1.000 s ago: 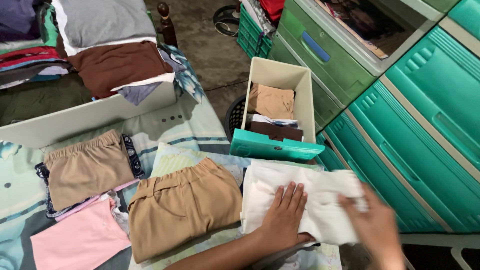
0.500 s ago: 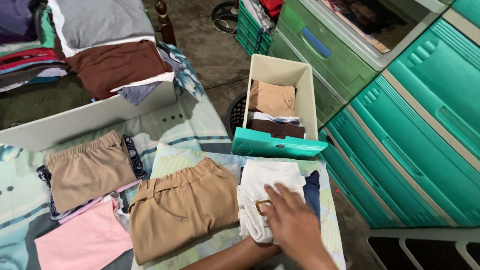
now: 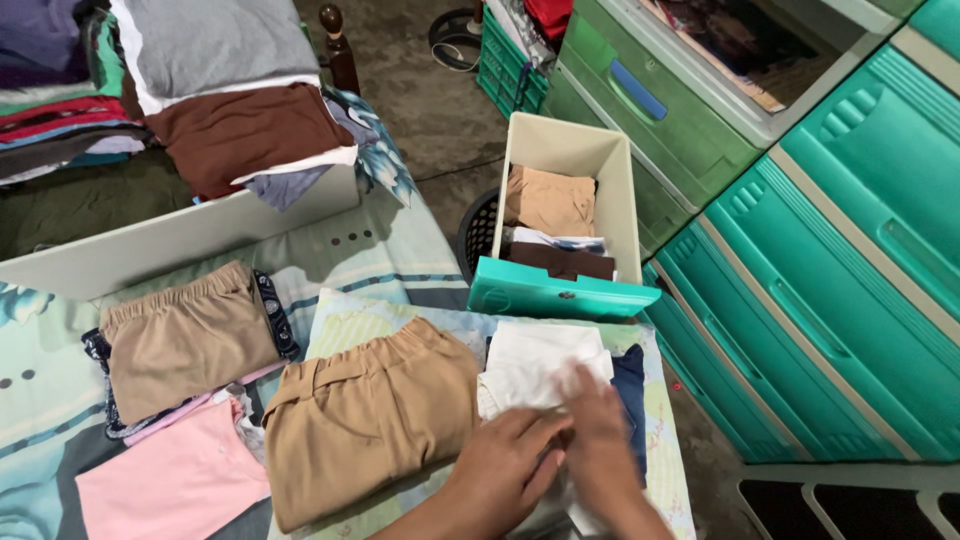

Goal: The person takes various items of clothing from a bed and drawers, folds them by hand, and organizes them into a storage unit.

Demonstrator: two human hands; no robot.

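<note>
Two hands [image 3: 550, 455] on one folded white garment [image 3: 540, 362], beside two tan shorts [image 3: 370, 415].

Both bare forearms reach in from below; the left hand [image 3: 503, 462] lies flat, fingers spread, while the right hand [image 3: 598, 440] (motion-blurred) seems to overlap it.

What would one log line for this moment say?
left hand: on white garment | right hand: on white garment | beside: tan shorts | beyond: open drawer
</note>
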